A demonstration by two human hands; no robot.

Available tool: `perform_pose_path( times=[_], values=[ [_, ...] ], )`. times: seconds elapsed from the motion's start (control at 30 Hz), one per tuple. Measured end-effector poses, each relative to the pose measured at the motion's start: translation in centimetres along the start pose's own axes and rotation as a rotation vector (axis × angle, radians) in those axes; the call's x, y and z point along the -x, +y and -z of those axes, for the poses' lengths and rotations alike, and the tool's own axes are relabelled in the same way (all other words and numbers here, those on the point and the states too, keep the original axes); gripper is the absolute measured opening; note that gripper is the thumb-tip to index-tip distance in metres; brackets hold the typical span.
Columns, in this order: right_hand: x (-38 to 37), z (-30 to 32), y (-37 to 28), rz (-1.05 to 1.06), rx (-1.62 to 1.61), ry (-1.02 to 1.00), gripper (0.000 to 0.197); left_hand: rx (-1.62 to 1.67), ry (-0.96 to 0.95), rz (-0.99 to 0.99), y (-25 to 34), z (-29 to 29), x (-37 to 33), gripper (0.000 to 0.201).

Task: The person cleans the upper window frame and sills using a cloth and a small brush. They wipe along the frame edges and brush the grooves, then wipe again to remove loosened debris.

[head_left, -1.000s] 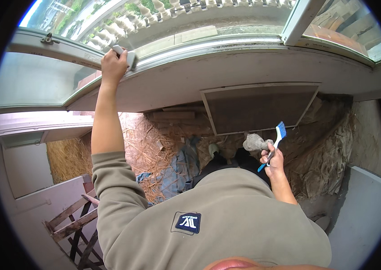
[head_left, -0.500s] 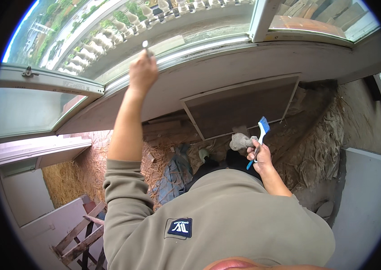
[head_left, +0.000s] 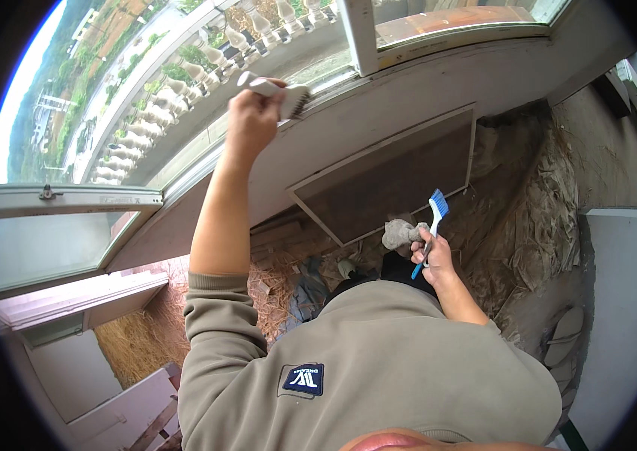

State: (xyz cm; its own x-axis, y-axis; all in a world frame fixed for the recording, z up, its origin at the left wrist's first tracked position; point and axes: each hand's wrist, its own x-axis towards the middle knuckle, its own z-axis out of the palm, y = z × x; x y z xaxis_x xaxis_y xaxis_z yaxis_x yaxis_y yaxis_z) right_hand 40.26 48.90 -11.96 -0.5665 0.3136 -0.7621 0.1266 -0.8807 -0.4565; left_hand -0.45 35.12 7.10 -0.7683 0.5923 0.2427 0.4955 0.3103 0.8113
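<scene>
Scrub brush [head_left: 288, 100] — white body, short dark bristles — is up at the window ledge [head_left: 337, 86], clamped in the left hand [head_left: 254, 116]. Fingers wrap its back; the handle end pokes out past them, bristles to the right. Whether the tips touch the ledge I cannot tell from my 1 view.

Handling, my estimate: light, stiff plastic, hard to break; bristles springy rather than soft. Smooth plastic could slip if wet, so I favour this hold, fingers near the bristle block, over gripping the tail.

Right hand [head_left: 439, 255], low, just ahead of the sweatshirt [head_left: 409, 323], is closed on 2 things: blue-bristled brush [head_left: 437, 207] by its slim handle, bristles up, and grey cloth [head_left: 400, 234], bunched beside it. I judge this brush light, slightly flexible, best taken mid-handle; the cloth limp, any fold will do. Hands well apart.

Below the ledge, a framed screen [head_left: 390, 177] appears to lean on the wall [head_left: 296, 143] — I rate its mesh easy to dent, so frame edges only.
</scene>
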Motion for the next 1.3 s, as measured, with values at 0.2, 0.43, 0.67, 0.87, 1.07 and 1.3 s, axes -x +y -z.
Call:
perform_pose_path(
  times=[0.2,0.43,0.67,0.87,1.07,1.3],
  values=[
    [-0.4,1.0,-0.3,0.011,-0.051,-0.023,0.023,-0.697,-0.149,-0.036,0.0,-0.8,-0.5,0.018],
    [-0.2,1.1,-0.8,0.027,-0.056,0.013,0.020,-0.135,0.005,0.031,-0.4,-1.6,-2.8,0.016],
    [0.3,1.3,-1.3,0.039,-0.077,0.017,0.021,0.080,-0.142,0.034,0.0,-5.1,-5.5,0.013],
    [0.6,2.3,-1.4,0.047,-0.101,0.029,0.021,0.047,-0.217,0.030,1.0,-7.0,-8.5,0.013],
    [0.7,3.2,-1.7,0.053,-0.109,0.024,0.022,-0.012,-0.226,-0.024,1.9,-7.5,-9.0,0.014],
    [1.4,2.9,-0.8,0.101,-0.134,0.050,0.022,-0.075,-0.242,-0.043,1.9,-8.3,-8.5,0.012]
  ],
)
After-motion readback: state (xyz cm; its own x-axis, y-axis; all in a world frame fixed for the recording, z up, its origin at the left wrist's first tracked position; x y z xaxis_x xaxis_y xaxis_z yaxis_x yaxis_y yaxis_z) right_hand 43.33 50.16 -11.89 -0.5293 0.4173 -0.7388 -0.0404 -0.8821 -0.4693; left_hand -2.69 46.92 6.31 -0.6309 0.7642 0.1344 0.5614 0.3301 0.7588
